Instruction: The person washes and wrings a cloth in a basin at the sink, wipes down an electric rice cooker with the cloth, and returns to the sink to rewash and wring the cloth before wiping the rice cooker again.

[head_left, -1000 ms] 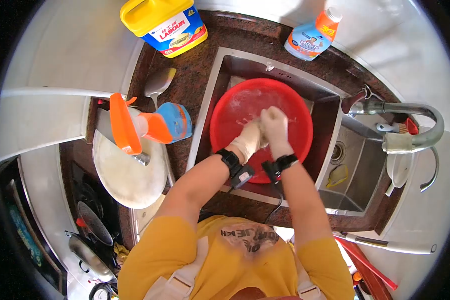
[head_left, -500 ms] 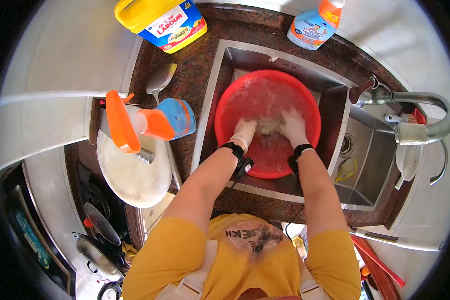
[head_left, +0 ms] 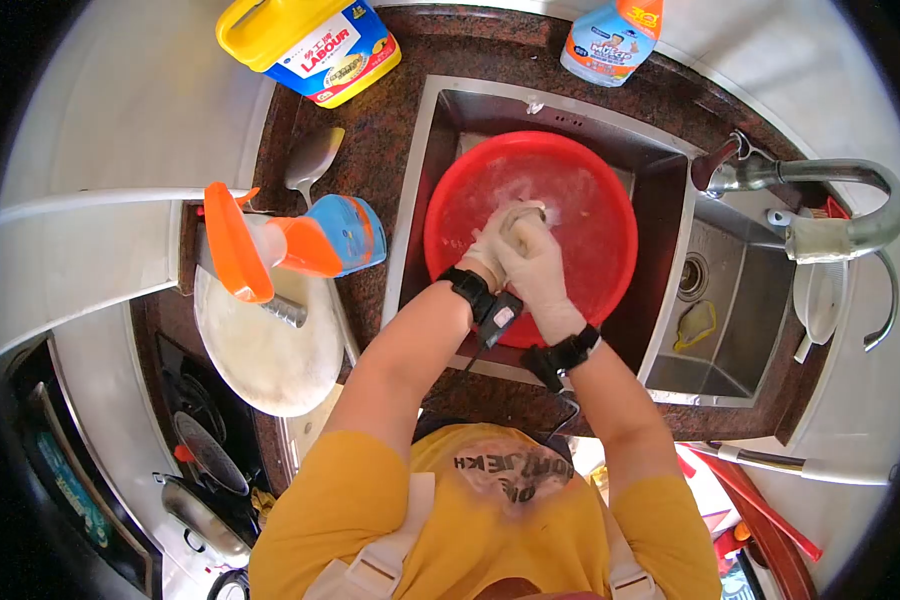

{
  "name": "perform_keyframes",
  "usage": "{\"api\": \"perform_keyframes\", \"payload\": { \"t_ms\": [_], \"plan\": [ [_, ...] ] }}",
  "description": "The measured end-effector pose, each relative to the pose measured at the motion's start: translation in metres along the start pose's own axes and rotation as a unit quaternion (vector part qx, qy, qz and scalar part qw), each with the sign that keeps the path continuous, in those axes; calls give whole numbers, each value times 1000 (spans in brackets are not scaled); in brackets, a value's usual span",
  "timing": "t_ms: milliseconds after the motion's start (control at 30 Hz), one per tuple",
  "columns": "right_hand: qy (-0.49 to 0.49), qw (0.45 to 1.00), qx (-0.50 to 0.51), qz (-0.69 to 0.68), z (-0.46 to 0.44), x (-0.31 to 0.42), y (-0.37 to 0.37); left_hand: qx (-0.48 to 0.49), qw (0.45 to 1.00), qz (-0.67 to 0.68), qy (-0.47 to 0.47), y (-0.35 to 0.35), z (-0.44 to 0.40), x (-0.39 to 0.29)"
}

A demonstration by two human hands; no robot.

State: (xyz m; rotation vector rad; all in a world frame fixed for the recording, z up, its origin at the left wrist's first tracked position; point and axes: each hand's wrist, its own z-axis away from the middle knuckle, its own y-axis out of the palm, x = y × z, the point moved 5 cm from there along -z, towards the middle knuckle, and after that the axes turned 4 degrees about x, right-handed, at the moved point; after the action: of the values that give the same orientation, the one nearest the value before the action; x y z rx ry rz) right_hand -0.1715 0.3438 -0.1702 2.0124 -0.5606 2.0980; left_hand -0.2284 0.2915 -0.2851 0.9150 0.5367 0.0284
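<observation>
A red plastic basin (head_left: 610, 290) of cloudy water stands in the left sink bowl (head_left: 660, 240). My hands wear whitish gloves and are together over the basin's middle. Closed fingers of my left hand (head_left: 488, 250) press against my right hand (head_left: 532, 262), which is wrapped over the same spot. Between them they squeeze a pale cloth (head_left: 538, 208), of which only a small bit shows at the far side. The rest of it is hidden by the gloves. Black bands with small devices sit on both wrists.
A faucet (head_left: 850, 170) arches over the right sink bowl (head_left: 720, 330), where a yellowish scrap lies near the drain. An orange-topped spray bottle (head_left: 345, 235), round board (head_left: 270, 350) and spatula (head_left: 313, 158) are left. Behind stand a yellow detergent jug (head_left: 320, 50) and another cleaner bottle (head_left: 610, 45).
My hands have come up from the water and closed together around the cloth, which was spread in the water between them. My right hand has moved left to meet the left one.
</observation>
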Motion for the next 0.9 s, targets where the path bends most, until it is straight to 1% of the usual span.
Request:
{"api": "perform_keyframes", "payload": {
  "t_ms": [33,67,100,133,167,200,233,267,300,333,367,400,433,467,500,533,600,633,667,733,767,800,867,900],
  "plan": [
    [-12,999,-28,37,-7,0,-5,56,964,-221,135,-23,-25,11],
    [-24,995,-56,74,-14,0,-11,108,859,-427,260,-28,-31,18],
    [1,992,-59,114,-23,-5,-20,108,859,-427,259,-23,-24,12],
    [9,987,-51,152,-34,-13,-27,60,930,-343,120,-18,-16,5],
    [20,981,-42,189,-41,-22,-34,9,969,-246,-24,-5,2,2],
    [24,981,-42,189,-46,-28,-45,-42,975,-140,-169,16,24,4],
    [53,973,-3,227,-54,-37,-55,-156,987,-20,-43,57,36,2],
    [82,961,34,261,-59,-46,-61,-157,986,-25,-45,50,36,0],
    [83,962,36,257,-60,-53,-68,-114,990,-77,-40,41,35,-2],
    [97,952,59,283,-59,-60,-72,-71,989,-127,-35,47,41,-11],
    [110,941,80,310,-60,-68,-79,-76,987,-131,-47,53,44,-17],
    [110,941,80,309,-59,-70,-86,-76,987,-132,-48,40,39,-18],
    [21,940,20,341,-56,-59,-95,-137,955,-260,35,14,30,-25],
    [-69,927,-40,368,-51,-48,-100,-195,896,-381,116,1,28,-36],
    [-44,907,-11,418,-47,-35,-104,-262,771,-561,146,16,40,-51],
    [-43,907,-9,418,-40,-35,-105,-294,634,-695,169,52,58,-63],
    [-58,846,177,500,-27,-43,-92,-145,512,-834,144,76,55,-61],
    [-15,837,269,477,-26,-50,-83,-94,415,-886,182,74,48,-45],
    [-14,837,268,478,-22,-56,-81,-92,415,-886,183,64,40,-33],
    [-51,822,265,501,-13,-63,-73,-45,358,-932,4,46,26,-14],
    [-18,815,266,514,-12,-71,-74,-34,328,-943,-41,31,18,-11],
    [-17,816,265,514,-13,-81,-73,-22,329,-941,-79,27,18,-14],
    [38,773,325,544,-15,-117,-71,9,379,-911,-164,-19,-2,2],
    [39,773,323,545,-12,-117,-70,11,378,-911,-163,-12,2,-3]
  ]
}}
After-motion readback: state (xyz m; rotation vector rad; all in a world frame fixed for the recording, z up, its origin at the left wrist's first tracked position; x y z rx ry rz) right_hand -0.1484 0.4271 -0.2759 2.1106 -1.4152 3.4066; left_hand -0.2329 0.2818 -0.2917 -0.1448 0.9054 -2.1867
